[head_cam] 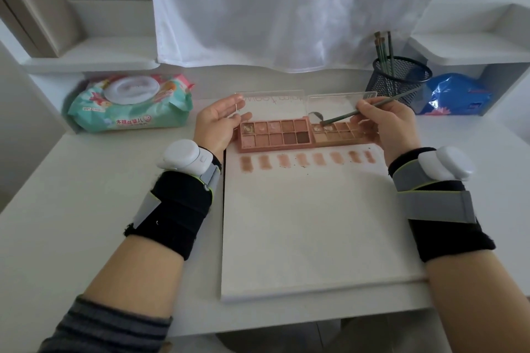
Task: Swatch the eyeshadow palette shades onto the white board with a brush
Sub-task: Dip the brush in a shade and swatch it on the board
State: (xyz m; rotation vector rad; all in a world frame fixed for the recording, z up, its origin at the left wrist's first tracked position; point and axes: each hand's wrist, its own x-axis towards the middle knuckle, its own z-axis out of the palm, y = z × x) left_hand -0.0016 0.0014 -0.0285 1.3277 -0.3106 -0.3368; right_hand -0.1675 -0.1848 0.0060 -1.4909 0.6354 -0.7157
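A pink eyeshadow palette (275, 137) lies open at the far end of the white board (309, 223), its clear lid (329, 103) standing up behind the pans. My left hand (220, 123) holds the palette's left end, with fingers on the lid's left edge. My right hand (393, 123) grips a thin green brush (352, 114) at the palette's right end. The brush tip touches a pan in the right half, top row. A row of several brown and pink swatches (307, 159) runs across the board just below the palette.
A pack of wet wipes (129, 103) lies at the back left. A black mesh cup (401, 77) with more brushes stands at the back right, beside a blue bag (456, 94). White cloth (286, 8) hangs behind. Shelves flank both sides.
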